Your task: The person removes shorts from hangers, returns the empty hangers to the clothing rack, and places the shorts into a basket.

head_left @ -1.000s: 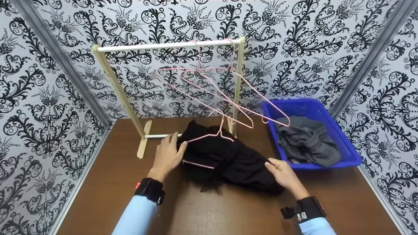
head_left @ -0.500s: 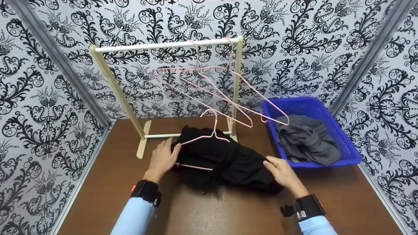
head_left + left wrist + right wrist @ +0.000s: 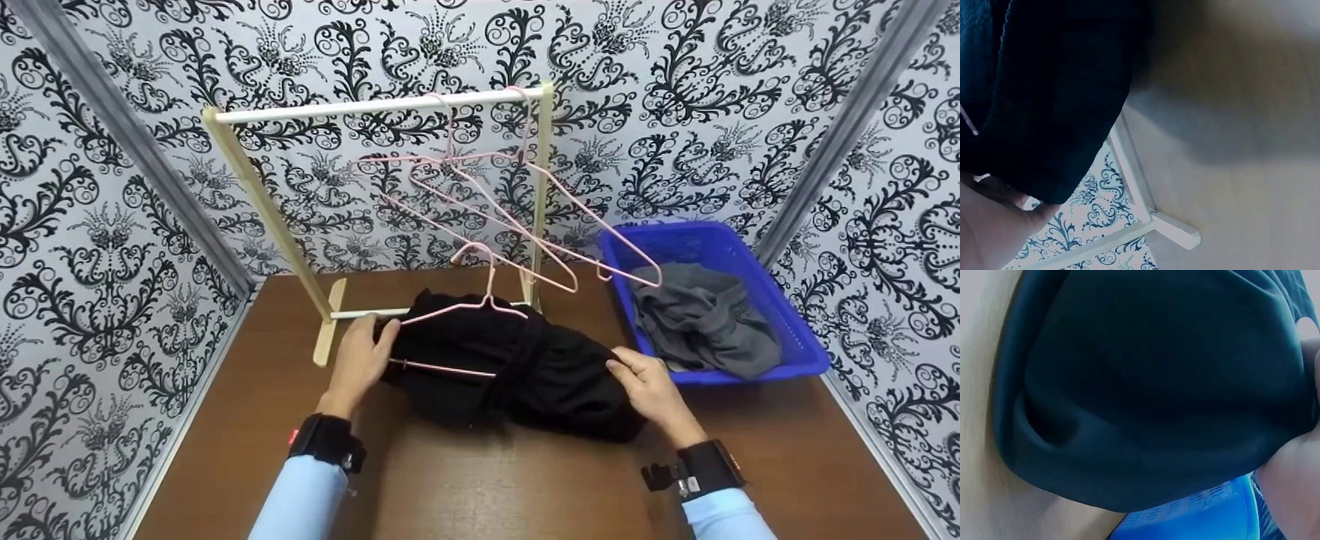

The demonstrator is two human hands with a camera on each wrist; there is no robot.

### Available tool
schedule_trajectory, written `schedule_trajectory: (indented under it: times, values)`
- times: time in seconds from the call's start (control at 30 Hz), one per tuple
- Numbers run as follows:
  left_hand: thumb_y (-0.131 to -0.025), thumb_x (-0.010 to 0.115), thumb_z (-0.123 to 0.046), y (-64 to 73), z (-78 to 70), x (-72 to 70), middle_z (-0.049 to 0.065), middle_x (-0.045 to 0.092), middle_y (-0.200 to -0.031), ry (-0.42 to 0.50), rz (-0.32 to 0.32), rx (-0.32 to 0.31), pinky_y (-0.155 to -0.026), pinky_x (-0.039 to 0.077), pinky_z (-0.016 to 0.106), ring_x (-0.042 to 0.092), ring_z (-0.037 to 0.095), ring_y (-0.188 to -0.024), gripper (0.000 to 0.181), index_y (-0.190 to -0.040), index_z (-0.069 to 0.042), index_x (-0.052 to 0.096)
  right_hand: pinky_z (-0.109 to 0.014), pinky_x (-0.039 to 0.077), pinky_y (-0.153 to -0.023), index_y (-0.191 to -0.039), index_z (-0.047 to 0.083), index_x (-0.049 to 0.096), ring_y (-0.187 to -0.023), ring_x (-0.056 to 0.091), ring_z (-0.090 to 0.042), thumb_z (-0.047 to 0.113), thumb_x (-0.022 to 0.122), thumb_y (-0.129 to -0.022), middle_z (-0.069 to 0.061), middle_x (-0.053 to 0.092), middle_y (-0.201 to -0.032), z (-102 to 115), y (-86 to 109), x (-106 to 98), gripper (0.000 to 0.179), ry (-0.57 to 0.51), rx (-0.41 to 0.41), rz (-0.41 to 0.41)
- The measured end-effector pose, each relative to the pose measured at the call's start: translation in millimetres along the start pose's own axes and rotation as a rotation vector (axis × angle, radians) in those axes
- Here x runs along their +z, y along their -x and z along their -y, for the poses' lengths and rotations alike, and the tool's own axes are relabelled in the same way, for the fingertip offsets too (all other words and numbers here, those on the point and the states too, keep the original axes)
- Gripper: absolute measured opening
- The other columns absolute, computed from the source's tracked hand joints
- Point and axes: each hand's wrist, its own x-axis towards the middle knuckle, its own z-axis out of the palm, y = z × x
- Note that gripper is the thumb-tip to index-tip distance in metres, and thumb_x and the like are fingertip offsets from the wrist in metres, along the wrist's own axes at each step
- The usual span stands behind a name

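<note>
A pair of black shorts (image 3: 574, 379) is bunched around a pink wire hanger (image 3: 448, 368) above the brown table. The hanger's hook (image 3: 491, 262) rises free toward the rack, and its right end disappears under the cloth. My left hand (image 3: 358, 366) grips the cloth at the left end, thumb by the hanger's sloping arm. In the left wrist view, a dark edge of cloth (image 3: 1072, 140) hangs over the fingers. At the other end, my right hand (image 3: 652, 390) pinches the upper edge of the shorts; the right wrist view shows the fabric (image 3: 1151, 405) spread broadly beside the thumb.
Behind the shorts stands a small rack with a white top rail (image 3: 322, 109) and wooden posts. Two pink hangers (image 3: 517, 225) hang at its right end. A blue basket (image 3: 814, 364) holding a grey garment (image 3: 705, 322) sits right, close to my right hand. Patterned walls enclose the table.
My left hand has shifted left, drawing the hanger and the cloth's left end along. The hanger's hook has moved left and tipped upright. My right hand has barely moved.
</note>
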Motion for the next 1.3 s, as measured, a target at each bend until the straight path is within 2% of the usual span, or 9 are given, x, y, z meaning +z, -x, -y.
schedule_trajectory:
  times: [0.13,0.27,0.37,0.53,0.67,0.83,1.07,1.2,1.3]
  values:
    - [-0.107,0.055,-0.032,-2.5,-1.8,-4.0,0.027,0.064,-0.113,0.028,-0.044,0.031,-0.102,0.043,0.056,0.059,0.044,-0.115,0.037,-0.111,0.004,0.063,-0.010,0.043,-0.073,-0.088,0.005,0.074,-0.076,0.059,-0.002,-0.012,0.066,-0.090,-0.002,0.070,-0.081,-0.9,-2.8,4.3,0.019,0.014,-0.035,-0.035]
    - [-0.107,0.055,-0.032,-1.7,-6.3,-9.2,0.025,0.063,-0.111,0.059,-0.076,0.013,-0.099,0.043,0.056,0.058,0.043,-0.112,0.036,-0.111,0.003,0.063,-0.009,0.043,-0.075,-0.089,0.002,0.074,-0.079,0.062,-0.001,-0.015,0.066,-0.088,-0.008,0.073,-0.084,1.1,-4.7,8.0,0.019,-0.005,-0.063,-0.058]
    - [-0.105,0.056,-0.033,-1.0,-12.2,-13.9,0.024,0.062,-0.108,0.072,-0.105,0.011,-0.096,0.042,0.056,0.058,0.043,-0.107,0.036,-0.109,0.002,0.063,-0.009,0.044,-0.077,-0.090,-0.001,0.075,-0.082,0.063,-0.001,-0.017,0.066,-0.087,-0.012,0.074,-0.085,2.8,-6.0,9.7,0.018,-0.018,-0.060,-0.078]
    - [-0.103,0.059,-0.033,-1.9,-22.8,-23.6,0.022,0.058,-0.101,0.091,-0.154,0.034,-0.093,0.039,0.055,0.055,0.042,-0.101,0.034,-0.103,0.001,0.062,-0.010,0.044,-0.079,-0.092,0.002,0.076,-0.084,0.063,-0.002,-0.012,0.068,-0.089,-0.009,0.075,-0.088,2.2,-7.0,10.1,0.016,-0.014,-0.032,-0.072]
    - [-0.101,0.063,-0.031,-3.7,-30.5,-28.6,0.022,0.058,-0.097,0.103,-0.221,0.081,-0.091,0.036,0.056,0.054,0.042,-0.101,0.032,-0.097,0.001,0.060,-0.013,0.046,-0.078,-0.092,0.007,0.076,-0.084,0.064,-0.006,-0.004,0.070,-0.092,-0.002,0.075,-0.089,1.2,-7.4,9.0,0.013,0.036,-0.033,-0.064]
    - [-0.097,0.067,-0.029,-5.2,-40.4,-33.7,0.022,0.059,-0.098,0.096,-0.315,0.161,-0.087,0.033,0.060,0.054,0.045,-0.098,0.032,-0.091,0.001,0.058,-0.020,0.046,-0.073,-0.089,0.007,0.073,-0.079,0.062,-0.010,0.002,0.070,-0.095,0.000,0.071,-0.086,0.8,-8.2,11.8,0.008,0.148,-0.024,-0.101]
    - [-0.096,0.069,-0.030,-1.7,-53.9,-42.6,0.019,0.059,-0.096,0.076,-0.360,0.235,-0.083,0.031,0.058,0.051,0.043,-0.093,0.032,-0.089,-0.001,0.058,-0.032,0.051,-0.078,-0.095,0.004,0.073,-0.088,0.065,-0.020,0.006,0.068,-0.098,-0.006,0.073,-0.094,-0.4,-5.0,19.4,0.007,0.159,0.087,-0.110]
    - [-0.096,0.069,-0.030,1.4,-58.6,-44.2,0.020,0.059,-0.098,0.070,-0.354,0.242,-0.085,0.030,0.057,0.050,0.042,-0.093,0.032,-0.091,-0.001,0.058,-0.041,0.051,-0.086,-0.101,0.001,0.072,-0.096,0.065,-0.028,0.009,0.064,-0.101,-0.011,0.071,-0.101,-2.8,-1.8,25.0,0.011,0.127,0.177,-0.113]
    - [-0.096,0.069,-0.031,3.7,-60.1,-42.8,0.023,0.060,-0.106,0.076,-0.347,0.234,-0.088,0.030,0.058,0.050,0.044,-0.096,0.032,-0.091,-0.001,0.059,-0.046,0.049,-0.093,-0.105,-0.002,0.071,-0.103,0.065,-0.031,0.009,0.063,-0.102,-0.015,0.070,-0.105,-7.1,1.5,30.0,0.014,0.079,0.244,-0.128]
